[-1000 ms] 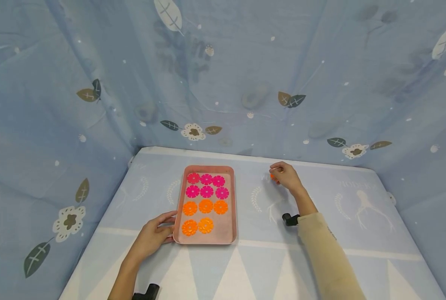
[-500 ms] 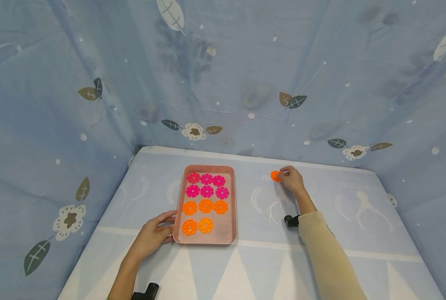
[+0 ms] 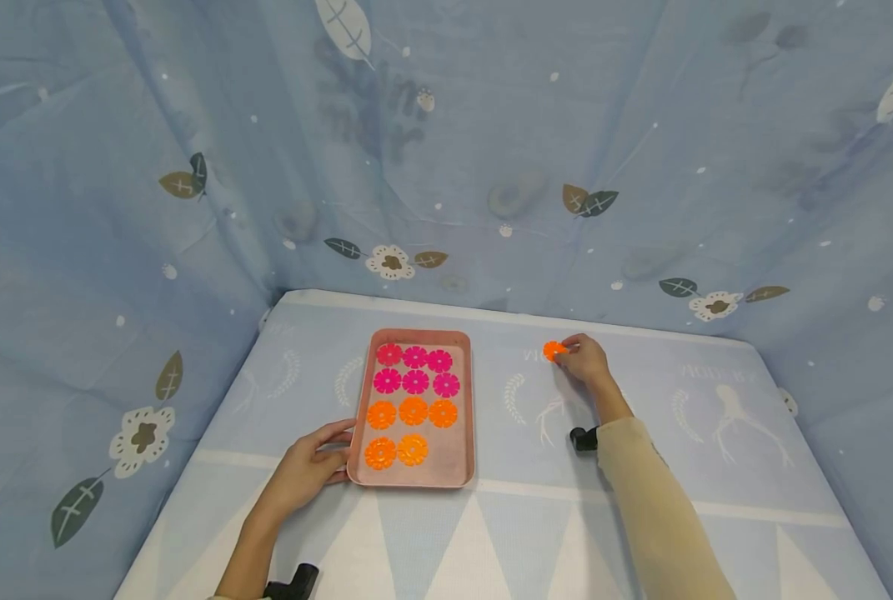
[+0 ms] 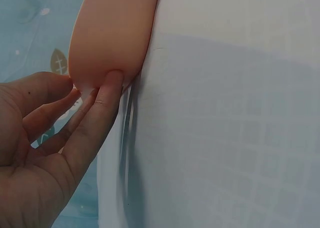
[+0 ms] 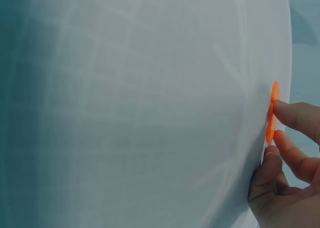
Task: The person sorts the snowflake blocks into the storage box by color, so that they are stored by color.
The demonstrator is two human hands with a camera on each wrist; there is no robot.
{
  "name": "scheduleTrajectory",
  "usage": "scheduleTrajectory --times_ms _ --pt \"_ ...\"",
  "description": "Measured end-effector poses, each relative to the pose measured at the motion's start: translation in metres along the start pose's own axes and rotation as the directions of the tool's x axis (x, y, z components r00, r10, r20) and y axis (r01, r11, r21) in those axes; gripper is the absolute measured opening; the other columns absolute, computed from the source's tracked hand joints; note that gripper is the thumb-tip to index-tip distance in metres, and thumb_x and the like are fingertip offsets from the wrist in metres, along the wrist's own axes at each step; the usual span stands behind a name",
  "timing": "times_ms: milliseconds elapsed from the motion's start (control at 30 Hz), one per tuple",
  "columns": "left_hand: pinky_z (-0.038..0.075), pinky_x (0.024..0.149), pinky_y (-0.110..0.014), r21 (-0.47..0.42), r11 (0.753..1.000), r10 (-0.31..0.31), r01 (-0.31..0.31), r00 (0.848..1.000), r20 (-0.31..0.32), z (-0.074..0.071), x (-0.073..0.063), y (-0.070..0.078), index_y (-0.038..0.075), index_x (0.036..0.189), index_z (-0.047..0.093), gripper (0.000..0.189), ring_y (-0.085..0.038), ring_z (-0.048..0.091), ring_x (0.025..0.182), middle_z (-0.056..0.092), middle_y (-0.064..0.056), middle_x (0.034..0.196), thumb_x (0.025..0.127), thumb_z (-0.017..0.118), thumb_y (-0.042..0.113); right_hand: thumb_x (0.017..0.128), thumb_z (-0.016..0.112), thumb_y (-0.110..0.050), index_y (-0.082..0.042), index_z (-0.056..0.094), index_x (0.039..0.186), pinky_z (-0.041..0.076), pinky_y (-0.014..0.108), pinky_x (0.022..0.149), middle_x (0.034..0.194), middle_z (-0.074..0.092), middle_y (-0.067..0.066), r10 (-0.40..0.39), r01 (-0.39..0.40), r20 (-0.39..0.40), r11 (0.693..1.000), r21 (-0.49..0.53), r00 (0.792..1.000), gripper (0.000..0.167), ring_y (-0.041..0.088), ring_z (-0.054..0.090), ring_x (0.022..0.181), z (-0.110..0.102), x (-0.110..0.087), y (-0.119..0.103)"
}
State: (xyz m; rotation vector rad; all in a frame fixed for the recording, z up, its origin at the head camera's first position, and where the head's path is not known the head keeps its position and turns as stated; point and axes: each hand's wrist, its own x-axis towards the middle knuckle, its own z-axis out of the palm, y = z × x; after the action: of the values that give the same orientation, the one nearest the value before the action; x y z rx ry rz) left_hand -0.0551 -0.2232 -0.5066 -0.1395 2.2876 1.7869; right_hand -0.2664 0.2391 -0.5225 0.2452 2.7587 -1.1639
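At the lower left of a pink tray (image 3: 449, 475), my left hand (image 3: 307, 472) holds the tray's edge. In the left wrist view, fingertips of the left hand (image 4: 55, 133) touch the tray's corner (image 4: 112, 32) from two sides. On the tray lie rows of flower-shaped notched plastic discs: red-pink and magenta (image 3: 415, 382) ones at the far end, orange (image 3: 413, 411) ones nearer. To the right, my right hand (image 3: 589, 360) pinches another orange notched disc (image 3: 551, 350) low over the table. The right wrist view shows this disc (image 5: 271, 123) edge-on at the fingertips of my right hand (image 5: 292, 168).
A pale patterned cloth covers the table (image 3: 506, 533). Blue printed curtain (image 3: 476, 150) rises behind and on both sides. A black wrist device (image 3: 584, 439) sits at my right wrist, another (image 3: 293, 583) at my left.
My right hand has shifted slightly right from over the orange disc, leaving more of the disc in sight at its fingertips. The left hand and tray stay in place.
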Motion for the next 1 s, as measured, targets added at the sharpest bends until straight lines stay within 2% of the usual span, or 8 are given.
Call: scheduleTrajectory --times_ms 267,400,533,667,833,1000 --pt "0.061 0.076 -0.034 -0.001 1.0 0.013 -0.013 1.0 0.012 -0.001 0.001 0.002 0.007 0.142 0.056 0.045 -0.029 0.068 0.103 0.059 -0.02 0.127 0.097 0.058 -0.001 0.091 0.069 -0.01 0.004 0.051 0.123 0.049 0.048 0.093 0.121 0.058 0.027 0.028 -0.028 -0.002 0.999 0.042 1.0 0.04 0.039 0.056 0.106 -0.004 -0.001 -0.004" --pt "0.061 0.075 -0.034 0.007 1.0 0.008 -0.008 1.0 0.013 -0.001 0.002 0.002 0.008 0.141 0.056 0.045 -0.028 0.068 0.102 0.06 -0.019 0.126 0.097 0.059 -0.001 0.094 0.064 -0.009 0.004 0.054 0.122 0.052 0.043 0.086 0.119 0.059 0.026 0.033 -0.032 -0.02 0.997 0.065 0.999 0.034 0.036 0.059 0.102 -0.007 -0.003 -0.005" --pt "0.061 0.075 -0.034 0.014 1.0 0.01 -0.01 1.0 0.01 0.0 0.001 0.004 0.007 0.141 0.056 0.045 -0.028 0.069 0.101 0.06 -0.019 0.126 0.097 0.059 -0.001 0.1 0.056 -0.011 0.003 0.056 0.124 0.053 0.032 0.07 0.107 0.061 0.021 0.074 -0.074 0.008 0.979 0.191 0.997 0.028 0.026 0.059 0.085 -0.01 -0.005 -0.004" --pt "0.061 0.074 -0.034 0.016 1.0 0.012 -0.012 1.0 0.003 0.0 0.001 0.004 0.006 0.141 0.056 0.044 -0.028 0.069 0.1 0.06 -0.02 0.125 0.097 0.059 -0.001 0.103 0.052 -0.011 0.004 0.055 0.128 0.054 0.027 0.063 0.1 0.058 0.017 0.096 -0.108 0.051 0.938 0.33 0.994 0.029 0.02 0.057 0.075 -0.013 -0.008 -0.007" --pt "0.061 0.074 -0.034 0.013 1.0 0.002 -0.002 1.0 -0.002 0.0 0.001 0.004 0.005 0.14 0.056 0.044 -0.028 0.069 0.1 0.06 -0.02 0.125 0.097 0.059 -0.001 0.103 0.052 -0.01 0.007 0.054 0.128 0.057 0.031 0.069 0.106 0.058 0.018 0.045 -0.079 0.095 0.92 0.384 0.994 0.03 0.02 0.059 0.075 -0.013 -0.015 -0.017" --pt "0.061 0.074 -0.034 0.011 1.0 -0.016 0.016 1.0 -0.004 0.001 0.0 0.005 0.006 0.141 0.056 0.045 -0.028 0.069 0.1 0.06 -0.018 0.125 0.097 0.06 0.0 0.103 0.054 -0.01 0.008 0.054 0.126 0.056 0.041 0.086 0.115 0.058 0.022 -0.013 -0.053 0.156 0.911 0.41 0.988 0.029 0.031 0.061 0.09 -0.009 -0.026 -0.037"
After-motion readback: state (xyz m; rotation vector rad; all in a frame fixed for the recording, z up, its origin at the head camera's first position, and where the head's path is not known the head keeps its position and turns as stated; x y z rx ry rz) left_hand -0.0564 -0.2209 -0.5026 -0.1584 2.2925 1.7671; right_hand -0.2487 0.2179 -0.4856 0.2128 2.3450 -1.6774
